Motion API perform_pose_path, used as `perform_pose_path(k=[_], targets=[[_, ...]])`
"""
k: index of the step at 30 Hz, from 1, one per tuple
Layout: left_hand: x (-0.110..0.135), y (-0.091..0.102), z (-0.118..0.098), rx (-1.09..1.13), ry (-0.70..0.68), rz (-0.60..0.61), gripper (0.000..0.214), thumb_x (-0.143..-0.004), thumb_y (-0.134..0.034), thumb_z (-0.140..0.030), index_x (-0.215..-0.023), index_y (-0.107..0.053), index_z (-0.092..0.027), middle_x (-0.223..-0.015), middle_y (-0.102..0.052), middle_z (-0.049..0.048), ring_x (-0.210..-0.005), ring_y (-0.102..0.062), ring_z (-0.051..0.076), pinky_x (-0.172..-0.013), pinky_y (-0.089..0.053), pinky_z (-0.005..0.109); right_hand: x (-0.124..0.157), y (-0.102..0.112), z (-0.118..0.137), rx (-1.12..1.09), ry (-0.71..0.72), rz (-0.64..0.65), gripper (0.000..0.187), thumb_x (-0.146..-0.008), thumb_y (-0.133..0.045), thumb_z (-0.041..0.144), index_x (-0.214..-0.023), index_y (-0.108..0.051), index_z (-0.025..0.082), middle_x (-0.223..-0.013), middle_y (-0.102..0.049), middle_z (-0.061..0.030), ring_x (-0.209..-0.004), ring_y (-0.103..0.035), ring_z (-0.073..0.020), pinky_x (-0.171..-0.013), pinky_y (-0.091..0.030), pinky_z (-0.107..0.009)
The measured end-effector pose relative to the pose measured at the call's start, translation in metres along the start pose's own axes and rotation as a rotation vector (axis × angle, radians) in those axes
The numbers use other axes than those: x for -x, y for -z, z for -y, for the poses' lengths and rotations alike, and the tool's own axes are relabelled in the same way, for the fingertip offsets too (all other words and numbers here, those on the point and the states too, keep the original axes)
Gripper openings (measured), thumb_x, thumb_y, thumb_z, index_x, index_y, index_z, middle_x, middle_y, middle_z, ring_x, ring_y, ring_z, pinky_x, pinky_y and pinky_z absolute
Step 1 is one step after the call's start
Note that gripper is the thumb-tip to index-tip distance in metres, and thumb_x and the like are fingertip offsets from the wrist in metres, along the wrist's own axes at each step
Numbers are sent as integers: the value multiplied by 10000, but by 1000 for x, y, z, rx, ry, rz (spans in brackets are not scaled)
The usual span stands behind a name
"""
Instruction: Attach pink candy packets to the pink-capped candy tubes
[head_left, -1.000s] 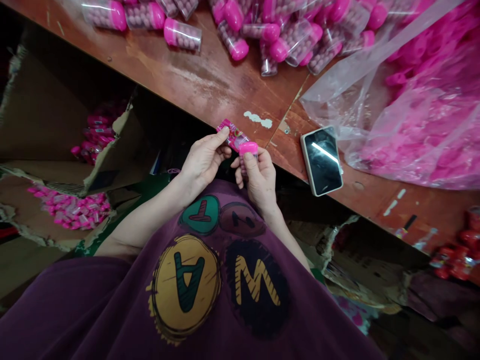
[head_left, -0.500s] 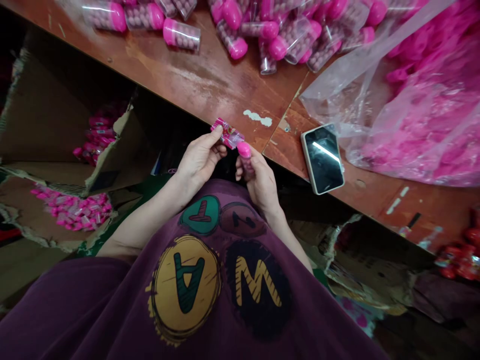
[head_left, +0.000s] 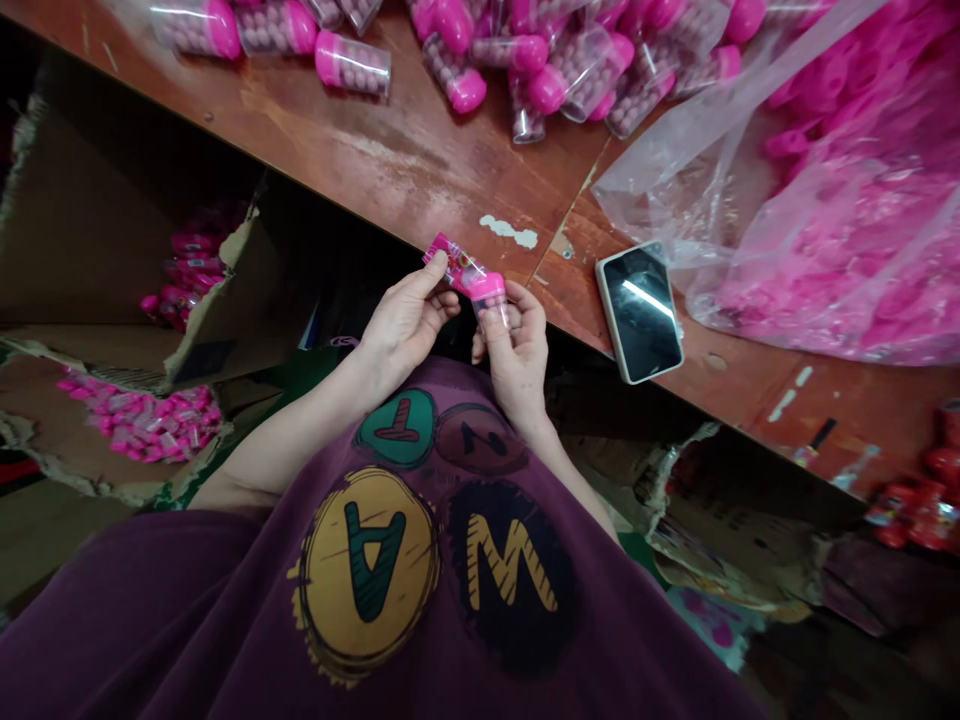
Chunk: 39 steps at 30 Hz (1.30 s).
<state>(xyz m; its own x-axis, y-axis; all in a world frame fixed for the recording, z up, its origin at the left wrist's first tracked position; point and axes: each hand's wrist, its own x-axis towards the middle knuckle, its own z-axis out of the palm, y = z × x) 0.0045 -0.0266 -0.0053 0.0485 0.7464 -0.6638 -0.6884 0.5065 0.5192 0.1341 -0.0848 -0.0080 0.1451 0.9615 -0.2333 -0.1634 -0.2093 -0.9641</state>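
My left hand (head_left: 409, 318) pinches a pink printed wrapper sleeve (head_left: 452, 262) between thumb and fingers, just off the table's front edge. My right hand (head_left: 521, 350) is closed around a small clear candy tube (head_left: 490, 294) with a pink cap and dark balls inside. The capped end of the tube meets the right end of the sleeve; I cannot tell whether it has entered. Many similar tubes (head_left: 352, 64) with pink caps lie along the far part of the table.
The brown wooden table (head_left: 420, 180) slants across the view. A phone (head_left: 641, 312) lies near its edge, beside a clear plastic bag (head_left: 840, 290) of pink parts. Cardboard boxes (head_left: 217, 345) with pink packed pieces (head_left: 150, 420) stand below left. Red items (head_left: 919, 510) sit far right.
My right hand has turned the tube and shifted its thumb across the front of it. The tube's cap now meets the sleeve more squarely. The view has shifted slightly.
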Motion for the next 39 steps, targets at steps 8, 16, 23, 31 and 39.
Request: perform_pose_path(k=[8, 16, 23, 31, 39], targets=[[10, -6, -1, -102, 12, 83, 283, -894, -861, -404, -864, -743, -149, -863, -763, 33, -892, -749, 161, -883, -571, 293, 2, -2, -4, 23, -57, 90, 573, -968, -713, 601, -1365, -413, 318, -826, -553, 58, -587, -538, -96, -518, -470, -235], [13, -6, -2, -223, 115, 146, 347, -932, -811, -458, -829, -744, -134, -870, -775, 68, -946, -772, 212, -926, -601, 349, 1, 3, -9, -55, -116, 176, 714, -953, -712, 639, -1483, -336, 342, -834, -616, 52, -622, -610, -127, -565, -546, -265], [25, -13, 3, -185, 146, 152, 434, -898, -824, -542, -887, -761, -112, -847, -781, 94, -953, -785, 226, -928, -606, 341, 0, 1, -10, 151, 32, 89, 752, -945, -732, 618, -1514, -351, 308, -1069, -710, -40, -929, -731, -196, -898, -648, -396], [23, -8, 4, -188, 104, 178, 306, -870, -879, -410, -848, -763, -128, -861, -793, 76, -908, -770, 182, -884, -569, 283, -9, -1, -3, -22, -108, 166, 603, -964, -715, 599, -1417, -442, 310, -975, -620, 7, -741, -629, -121, -628, -582, -251], [28, -4, 2, -176, 138, 229, 245, -854, -891, -346, -875, -775, -132, -903, -794, 71, -905, -753, 175, -896, -544, 290, -14, 6, -3, 84, -50, 238, 629, -969, -685, 639, -1441, -439, 304, -937, -618, 4, -817, -652, -167, -785, -618, -351]])
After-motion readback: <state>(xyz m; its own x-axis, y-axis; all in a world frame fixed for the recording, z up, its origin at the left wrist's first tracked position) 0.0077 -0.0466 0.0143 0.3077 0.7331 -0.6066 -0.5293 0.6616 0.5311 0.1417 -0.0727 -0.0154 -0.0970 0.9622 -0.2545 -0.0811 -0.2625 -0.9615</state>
